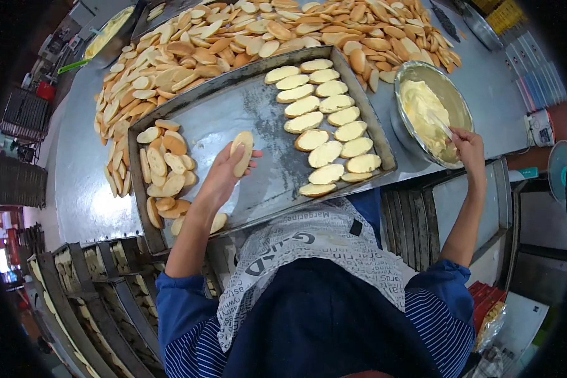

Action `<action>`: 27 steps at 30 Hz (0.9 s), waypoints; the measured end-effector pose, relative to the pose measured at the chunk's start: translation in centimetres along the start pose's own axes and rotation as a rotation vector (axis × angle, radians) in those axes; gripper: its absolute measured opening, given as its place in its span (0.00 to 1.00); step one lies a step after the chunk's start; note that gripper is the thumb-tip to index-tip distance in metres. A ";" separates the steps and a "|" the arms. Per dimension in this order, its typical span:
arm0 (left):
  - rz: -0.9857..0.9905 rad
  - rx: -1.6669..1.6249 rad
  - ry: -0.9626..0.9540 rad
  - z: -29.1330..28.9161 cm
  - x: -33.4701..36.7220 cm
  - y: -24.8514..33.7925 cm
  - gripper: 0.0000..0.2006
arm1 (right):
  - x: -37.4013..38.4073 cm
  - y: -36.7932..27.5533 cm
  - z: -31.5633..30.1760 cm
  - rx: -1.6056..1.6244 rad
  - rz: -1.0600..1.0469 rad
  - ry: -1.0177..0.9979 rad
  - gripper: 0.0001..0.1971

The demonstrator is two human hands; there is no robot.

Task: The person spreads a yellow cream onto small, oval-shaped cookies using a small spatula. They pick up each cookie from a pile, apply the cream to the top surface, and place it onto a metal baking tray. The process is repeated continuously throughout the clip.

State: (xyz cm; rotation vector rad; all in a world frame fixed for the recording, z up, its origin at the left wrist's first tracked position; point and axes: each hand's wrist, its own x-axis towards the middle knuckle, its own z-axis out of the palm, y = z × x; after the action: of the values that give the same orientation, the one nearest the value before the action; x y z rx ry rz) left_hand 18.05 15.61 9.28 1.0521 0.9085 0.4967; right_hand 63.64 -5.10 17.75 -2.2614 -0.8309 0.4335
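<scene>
My left hand [218,176] holds an oval bread slice [242,153] above the left half of a metal baking tray [258,217]. Over at the right, my right hand [468,148] grips a spatula [440,123] by its handle, its far end dipped into pale yellow cream in a metal bowl [399,120]. Two columns of cream-covered bread slices [326,154] lie along the tray's right side. Plain bread slices [166,161] are heaped at the tray's left end, beside my left forearm.
A large pile of bread slices [252,34] covers the back of the metal table [82,183]. Another bowl of cream [110,34] stands at the far left. Racks of loaded trays [101,302] are at lower left, and stacked trays [406,220] sit below the table at right.
</scene>
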 end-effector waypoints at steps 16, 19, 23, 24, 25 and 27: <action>0.232 -0.651 -0.212 10.7 0.0 -0.4 0.24 | -6.1 -3.0 4.0 0.598 -0.164 -0.278 0.15; 0.244 -0.656 -0.215 11.3 -1.0 0.1 0.23 | -8.6 -4.6 9.1 0.670 -0.443 -0.266 0.13; 0.249 -0.718 -0.197 11.1 -1.5 -0.1 0.20 | -10.8 -7.0 13.8 0.473 -0.768 -0.065 0.22; 0.258 -0.751 -0.202 11.2 -1.7 0.1 0.19 | -11.2 -7.4 14.5 0.387 -0.830 -0.007 0.24; 0.266 -0.783 -0.208 11.5 -2.1 0.5 0.18 | -11.9 -8.3 14.6 0.308 -0.830 0.012 0.27; 0.273 -0.833 -0.211 11.2 -2.3 0.7 0.17 | -11.9 -8.1 15.5 0.218 -0.935 0.056 0.27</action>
State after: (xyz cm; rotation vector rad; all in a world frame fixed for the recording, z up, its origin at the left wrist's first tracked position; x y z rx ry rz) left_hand 26.13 8.36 13.04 0.4420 0.2990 0.8761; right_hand 43.40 -0.98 13.19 -1.4557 -1.5813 0.0124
